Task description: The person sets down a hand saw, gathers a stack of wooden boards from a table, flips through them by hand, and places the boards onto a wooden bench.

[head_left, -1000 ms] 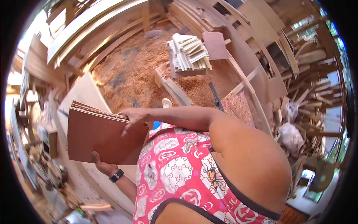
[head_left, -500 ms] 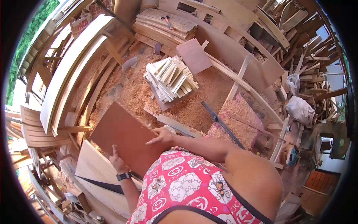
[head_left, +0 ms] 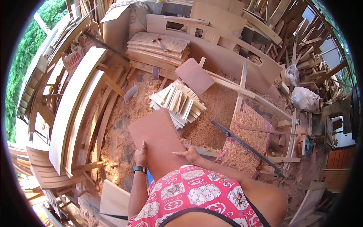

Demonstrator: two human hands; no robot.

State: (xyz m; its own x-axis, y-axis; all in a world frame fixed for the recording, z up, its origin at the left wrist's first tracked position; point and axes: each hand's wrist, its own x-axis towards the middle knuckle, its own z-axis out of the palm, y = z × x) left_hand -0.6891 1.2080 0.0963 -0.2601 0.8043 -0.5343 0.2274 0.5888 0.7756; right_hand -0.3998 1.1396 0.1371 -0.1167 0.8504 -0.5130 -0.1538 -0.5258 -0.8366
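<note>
A flat reddish-brown board (head_left: 158, 138) is held in front of my body, tilted, between both hands. Its left edge lies in the grip of my left hand (head_left: 141, 155), thumb over the face, fingers mostly hidden behind. My right hand (head_left: 190, 155) grips the opposite edge, with a finger or thumb stretched across the face. Past the board's far edge lies a messy pile of pale wood strips (head_left: 177, 102). Another thin brown panel (head_left: 194, 76) lies beyond that pile.
Wood shavings (head_left: 206, 125) cover the ground. A dark metal bar (head_left: 245, 147) lies at right, near a plastic bag (head_left: 304, 99). Long planks (head_left: 77, 113) stand at left. A hammer (head_left: 162, 44) rests on stacked boards (head_left: 157, 51) at the back.
The board has swung right and more upright in view, its far end now near the strip pile. Both hands moved right with it, still holding it. The camera view has shifted too.
</note>
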